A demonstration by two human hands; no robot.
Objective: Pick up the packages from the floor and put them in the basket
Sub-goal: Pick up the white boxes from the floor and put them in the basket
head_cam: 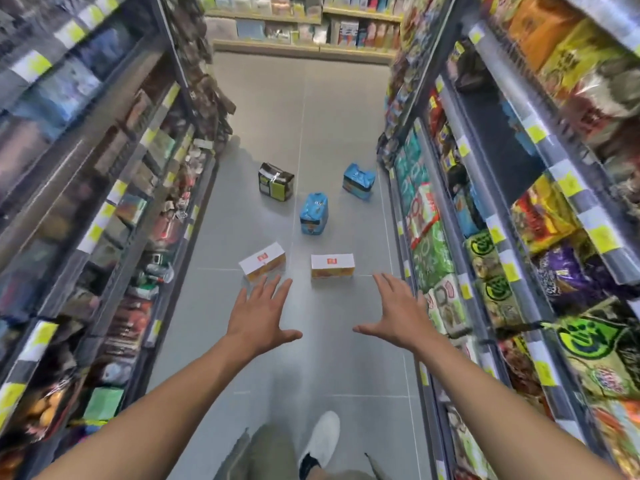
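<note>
Several packages lie on the grey aisle floor ahead of me. Two white-topped orange boxes are nearest: one point(263, 262) on the left, one point(332, 266) to its right. Beyond them stand a blue pack point(314, 213), a second blue pack point(359, 181) near the right shelf and a dark pack with a green label point(276, 181). My left hand point(260, 317) is stretched out with fingers spread, just short of the left box. My right hand point(398, 315) is likewise spread, empty, to the right of the other box. No basket is in view.
Tall stocked shelves line both sides of the narrow aisle, the left shelving point(114, 209) and the right shelving point(491, 220). Another shelf point(304, 32) closes the far end. My white shoe point(322, 441) is on the floor below.
</note>
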